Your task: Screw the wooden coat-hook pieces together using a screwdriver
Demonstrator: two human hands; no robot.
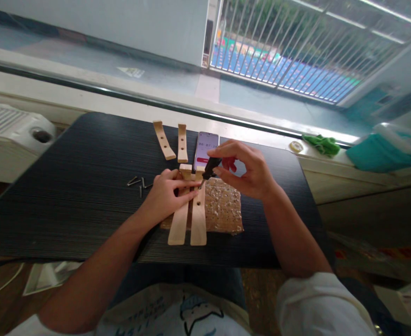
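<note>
My right hand [242,168] grips the black handle of a screwdriver [210,169], which tilts down to the left. Its tip meets the right-hand curved wooden piece [199,224] near a hole. Lying across that piece and the curved wooden piece [178,226] beside it, my left hand [165,193] holds them down, its index finger and thumb closed in near the screwdriver tip. Whether a screw is under the tip is too small to tell. Both pieces rest on a block wrapped in brown tape [224,207], pitted with holes.
Two more curved wooden pieces [164,141] [182,143] lie farther back on the black table [86,186]. Beside them, a phone [205,147] shows a timer. Several screws [140,189] lie left of my left hand. A tape roll [295,146] and green cloth [321,144] sit on the windowsill.
</note>
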